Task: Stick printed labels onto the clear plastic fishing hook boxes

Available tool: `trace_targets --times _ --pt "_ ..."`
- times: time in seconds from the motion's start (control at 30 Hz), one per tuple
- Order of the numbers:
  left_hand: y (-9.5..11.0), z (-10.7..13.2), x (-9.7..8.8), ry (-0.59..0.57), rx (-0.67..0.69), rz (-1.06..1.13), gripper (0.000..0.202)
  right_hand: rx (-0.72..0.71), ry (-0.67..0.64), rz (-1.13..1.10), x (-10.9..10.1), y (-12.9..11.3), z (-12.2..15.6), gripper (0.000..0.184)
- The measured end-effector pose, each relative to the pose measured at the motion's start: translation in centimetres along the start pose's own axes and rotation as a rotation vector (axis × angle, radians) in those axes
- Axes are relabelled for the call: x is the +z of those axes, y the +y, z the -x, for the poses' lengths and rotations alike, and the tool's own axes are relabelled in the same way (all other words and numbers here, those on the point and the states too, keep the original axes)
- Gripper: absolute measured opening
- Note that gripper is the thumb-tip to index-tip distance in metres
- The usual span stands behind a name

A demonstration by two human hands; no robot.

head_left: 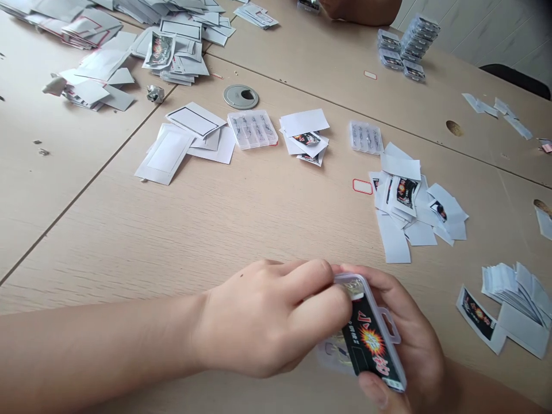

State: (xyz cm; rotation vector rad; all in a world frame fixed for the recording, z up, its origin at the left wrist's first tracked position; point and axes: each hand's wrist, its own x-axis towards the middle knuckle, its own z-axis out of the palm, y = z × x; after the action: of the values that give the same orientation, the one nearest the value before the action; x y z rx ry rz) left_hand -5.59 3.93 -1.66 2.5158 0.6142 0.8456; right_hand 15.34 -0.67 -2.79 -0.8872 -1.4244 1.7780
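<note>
Head view: left hand (267,319), right hand (416,339) together, clamped on clear plastic box (371,339)

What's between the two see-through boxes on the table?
Head view: a small pile of white paper and printed cards lies between the left clear plastic box and the right clear plastic box.

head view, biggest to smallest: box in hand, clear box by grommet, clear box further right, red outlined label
1. Box in left hand and right hand, though nearest the camera
2. Clear box by the grommet and clear box further right: too alike to rank
3. Red outlined label
</note>
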Motion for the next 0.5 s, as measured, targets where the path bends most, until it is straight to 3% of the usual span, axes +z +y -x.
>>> trace_targets --times 0.23,0.5 --pt "0.08 -0.25 -0.33 0.011 0.042 -0.069 0.031 -0.069 -0.018 0.059 -0.05 -0.19 -0.36 0.079" --pt "0.53 -0.75 -0.68 0.143 0.115 -0.063 0.034 -0.123 0.050 0.126 -0.01 -0.81 -0.97 0.075"
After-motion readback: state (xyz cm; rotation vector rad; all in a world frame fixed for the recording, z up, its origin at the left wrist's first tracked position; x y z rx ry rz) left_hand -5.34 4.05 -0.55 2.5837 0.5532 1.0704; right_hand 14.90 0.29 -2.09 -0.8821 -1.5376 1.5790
